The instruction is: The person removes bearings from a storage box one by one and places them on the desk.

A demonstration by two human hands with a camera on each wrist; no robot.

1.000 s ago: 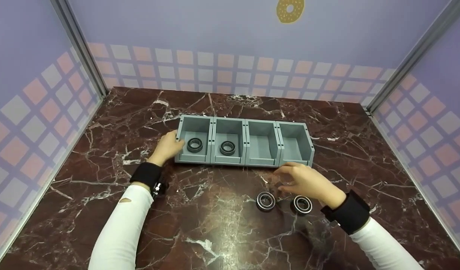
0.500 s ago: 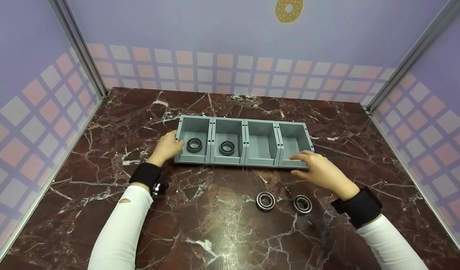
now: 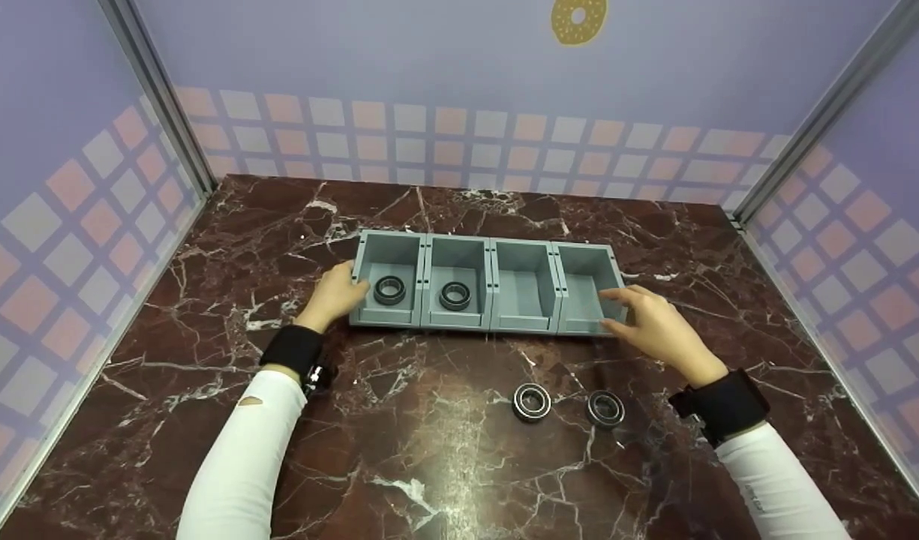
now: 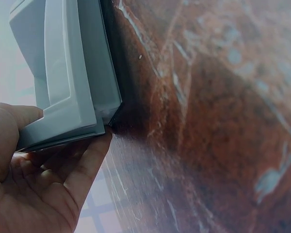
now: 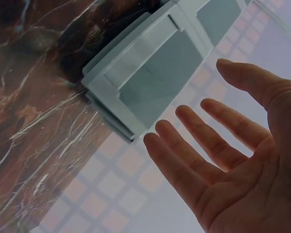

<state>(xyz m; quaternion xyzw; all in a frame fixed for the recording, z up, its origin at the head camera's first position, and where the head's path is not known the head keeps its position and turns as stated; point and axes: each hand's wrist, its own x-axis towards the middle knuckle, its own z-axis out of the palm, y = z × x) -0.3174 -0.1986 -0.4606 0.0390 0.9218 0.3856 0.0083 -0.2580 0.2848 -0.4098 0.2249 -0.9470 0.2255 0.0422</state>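
Observation:
A joined row of grey storage bins (image 3: 456, 321) stands on the table. Over its left outer wall, my left hand (image 3: 333, 296) has the thumb inside and the fingers outside, pinching it; the left wrist view shows this grip on the bin wall (image 4: 63, 119). One bearing (image 3: 379, 292) lies in the leftmost bin, another bearing (image 3: 445, 298) in the bin beside it. Around the right end hovers my right hand (image 3: 662, 334), fingers spread and holding nothing; the right wrist view shows its fingers apart from the end bin (image 5: 102, 87). Two bearings, left (image 3: 518, 405) and right (image 3: 592, 411), lie in front of the bins.
The dark red marble-patterned table (image 3: 399, 420) spreads around the bins. Purple panels with a tile pattern enclose it at the back (image 3: 354, 60), left (image 3: 39, 112) and right (image 3: 879, 135), joined by metal posts at the corners.
My right hand has moved right and away from me, from above the loose bearings to the row's right end. My left hand keeps its hold; the bins and bearings stay put.

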